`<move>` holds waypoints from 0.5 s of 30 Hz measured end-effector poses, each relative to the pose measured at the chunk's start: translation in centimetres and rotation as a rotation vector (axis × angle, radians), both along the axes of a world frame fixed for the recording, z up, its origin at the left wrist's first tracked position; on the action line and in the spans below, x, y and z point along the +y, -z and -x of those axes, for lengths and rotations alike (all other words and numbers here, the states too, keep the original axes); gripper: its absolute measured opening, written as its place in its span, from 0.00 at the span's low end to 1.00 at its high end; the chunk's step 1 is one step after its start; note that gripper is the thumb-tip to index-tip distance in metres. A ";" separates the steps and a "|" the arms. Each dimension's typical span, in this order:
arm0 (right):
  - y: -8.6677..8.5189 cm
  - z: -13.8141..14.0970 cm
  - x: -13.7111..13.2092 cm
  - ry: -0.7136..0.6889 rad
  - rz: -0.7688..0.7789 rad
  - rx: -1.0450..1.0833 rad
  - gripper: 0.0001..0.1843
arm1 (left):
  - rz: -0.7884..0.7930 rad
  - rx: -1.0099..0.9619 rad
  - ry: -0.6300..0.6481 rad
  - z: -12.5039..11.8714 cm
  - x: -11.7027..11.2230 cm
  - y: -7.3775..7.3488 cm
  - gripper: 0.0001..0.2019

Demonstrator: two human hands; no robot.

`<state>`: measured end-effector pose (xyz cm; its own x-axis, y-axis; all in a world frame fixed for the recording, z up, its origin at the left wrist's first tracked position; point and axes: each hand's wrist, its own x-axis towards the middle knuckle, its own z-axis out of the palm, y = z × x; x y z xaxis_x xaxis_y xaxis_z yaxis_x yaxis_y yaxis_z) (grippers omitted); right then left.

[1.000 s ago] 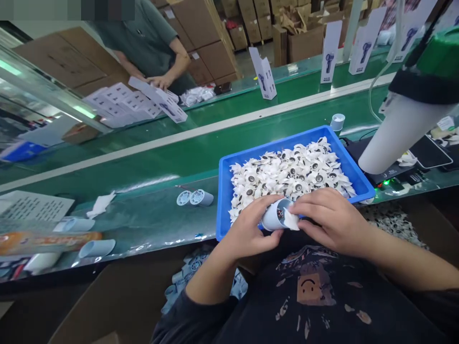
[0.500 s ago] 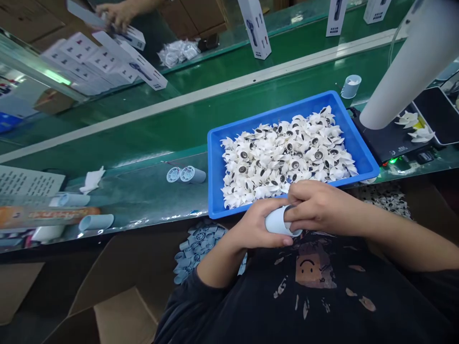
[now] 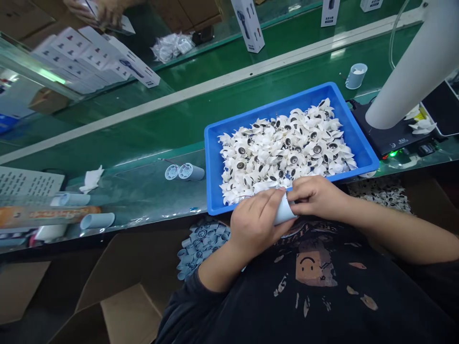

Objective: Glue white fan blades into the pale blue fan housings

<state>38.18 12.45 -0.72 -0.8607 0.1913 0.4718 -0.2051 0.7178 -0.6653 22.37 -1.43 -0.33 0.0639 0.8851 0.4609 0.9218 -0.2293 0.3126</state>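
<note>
My left hand point(image 3: 255, 222) is wrapped round a pale blue plastic tube point(image 3: 285, 211), held just in front of my chest. My right hand point(image 3: 315, 197) grips the tube's right end with closed fingers. Both hands sit at the near edge of a blue tray point(image 3: 215, 167) heaped with several white fan impellers point(image 3: 283, 148). The tube's inside is hidden by my fingers.
Two pale tubes point(image 3: 186, 171) lie on the glass left of the tray, more tubes point(image 3: 96, 220) further left. A cardboard box of grey-blue tubes point(image 3: 201, 243) sits below. A white cylinder point(image 3: 409, 71) hangs at right over a black device point(image 3: 390, 138). Another person's hands point(image 3: 96, 12) handle white cartons point(image 3: 89, 57) across the green belt.
My left hand has rolled over the tube, covering it more. My right hand shifted to the tube's end. The impeller seen at the tube's mouth a second ago is out of sight.
</note>
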 end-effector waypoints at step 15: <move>-0.5 -0.5 -0.3 -0.020 0.026 -0.076 0.10 | 0.086 -0.105 0.120 0.3 0.2 0.5 0.27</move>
<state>38.63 12.17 -0.26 -0.8975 0.1852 0.4004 -0.1677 0.6962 -0.6980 22.07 -1.20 -0.81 0.1268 0.9103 0.3940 0.8505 -0.3042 0.4291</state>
